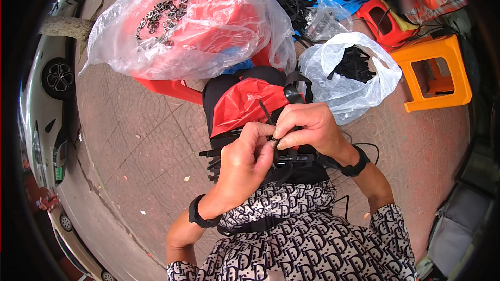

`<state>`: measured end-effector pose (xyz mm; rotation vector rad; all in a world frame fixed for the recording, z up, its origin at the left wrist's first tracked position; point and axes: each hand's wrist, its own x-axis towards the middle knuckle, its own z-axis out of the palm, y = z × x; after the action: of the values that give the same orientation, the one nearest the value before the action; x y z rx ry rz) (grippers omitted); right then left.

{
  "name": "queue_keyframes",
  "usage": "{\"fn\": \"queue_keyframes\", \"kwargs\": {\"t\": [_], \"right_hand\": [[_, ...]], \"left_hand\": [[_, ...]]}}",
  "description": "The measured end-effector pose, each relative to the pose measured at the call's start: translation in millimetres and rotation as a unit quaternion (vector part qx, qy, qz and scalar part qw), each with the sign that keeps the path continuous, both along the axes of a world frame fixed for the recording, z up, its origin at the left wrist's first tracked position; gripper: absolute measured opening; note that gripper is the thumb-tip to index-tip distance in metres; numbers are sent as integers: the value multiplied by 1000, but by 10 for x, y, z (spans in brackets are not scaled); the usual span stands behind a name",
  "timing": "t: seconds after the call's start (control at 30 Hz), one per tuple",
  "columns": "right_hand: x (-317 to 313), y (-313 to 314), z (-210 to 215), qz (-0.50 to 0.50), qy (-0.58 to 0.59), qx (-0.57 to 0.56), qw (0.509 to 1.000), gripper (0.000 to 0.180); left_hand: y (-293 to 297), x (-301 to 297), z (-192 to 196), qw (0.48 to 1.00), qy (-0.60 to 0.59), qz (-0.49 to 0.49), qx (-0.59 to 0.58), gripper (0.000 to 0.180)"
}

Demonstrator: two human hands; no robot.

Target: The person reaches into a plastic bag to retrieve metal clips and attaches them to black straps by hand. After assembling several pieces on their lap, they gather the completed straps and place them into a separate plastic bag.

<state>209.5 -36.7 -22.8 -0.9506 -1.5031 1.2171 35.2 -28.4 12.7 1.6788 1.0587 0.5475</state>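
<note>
Patterned fabric (pixel 307 239) over the person's lap fills the lower edge, and both forearms rise from it, each with a black wristband. Working from the left: the left hand (pixel 245 164) is curled narrow, thumb and forefinger pinched on a small dark piece (pixel 273 139) that sits at the meeting point of the two hands. The right hand (pixel 307 125) comes in from the other side, its fingers (pixel 291 119) folded down over the same piece from above, so both hands are closed on it and neither is nearer. A thin black strap (pixel 264 110) runs up and away from the pinch, its long axis pointing toward the red bag (pixel 245 104) on the lap's far edge. Whether strap and piece are joined cannot be told. Below the hands, a bundle of black straps (pixel 229 158) lies across the lap. Farther right, a clear bag (pixel 359 80) of black parts rests on the paving beside an orange stool (pixel 437 73).
</note>
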Motion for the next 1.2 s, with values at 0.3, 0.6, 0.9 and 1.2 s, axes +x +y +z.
{"fn": "queue_keyframes", "kwargs": {"t": [0.3, 0.6, 0.9, 1.2], "right_hand": [[-37, -22, 71, -40, -90, 75, 992, 11], [-118, -54, 100, -88, -93, 114, 985, 11], [-58, -43, 172, -38, -43, 16, 998, 16], [-101, -112, 233, -90, -99, 40, 990, 13]], "left_hand": [[50, -68, 1, 996, -59, -19, -62, 15], [52, -152, -22, 940, -206, -4, -272, 19], [9, -78, -15, 927, -230, 35, -295, 21], [-69, 33, -41, 950, -192, 89, -228, 20]]}}
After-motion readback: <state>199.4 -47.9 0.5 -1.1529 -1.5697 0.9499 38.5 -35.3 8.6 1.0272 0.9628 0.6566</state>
